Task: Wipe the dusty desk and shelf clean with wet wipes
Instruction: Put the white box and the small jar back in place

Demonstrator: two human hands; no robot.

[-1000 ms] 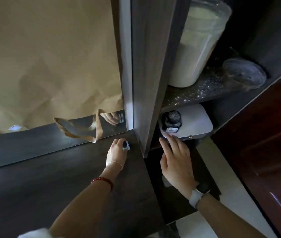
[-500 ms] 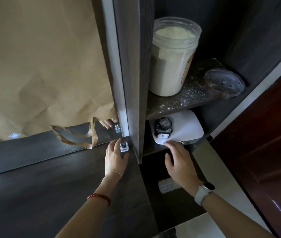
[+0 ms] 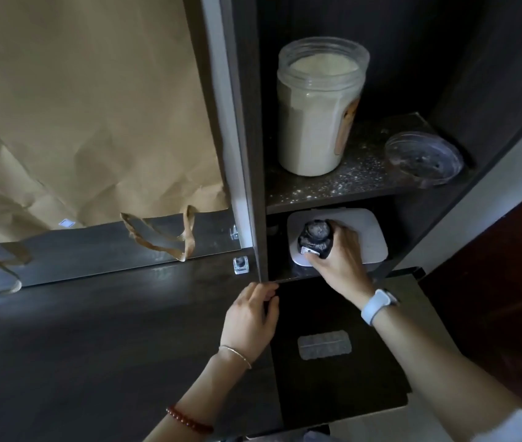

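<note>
right hand now takes the small dark bottle from the lower shelf

head view: the right hand [image 3: 337,260] moved from the shelf edge and now grips the dark bottle [image 3: 315,238], which sits on the white wipes pack [image 3: 369,237]. the left hand [image 3: 250,317] left the small clear object [image 3: 241,264] and rests with relaxed fingers at the desk [image 3: 93,346] edge, holding nothing. the dusty upper shelf [image 3: 358,173] is not yet wiped; i think the pack is being freed first.

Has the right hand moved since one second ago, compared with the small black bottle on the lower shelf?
Yes. The right hand went forward into the lower shelf and now grips the black bottle; earlier it was in front of it.
</note>
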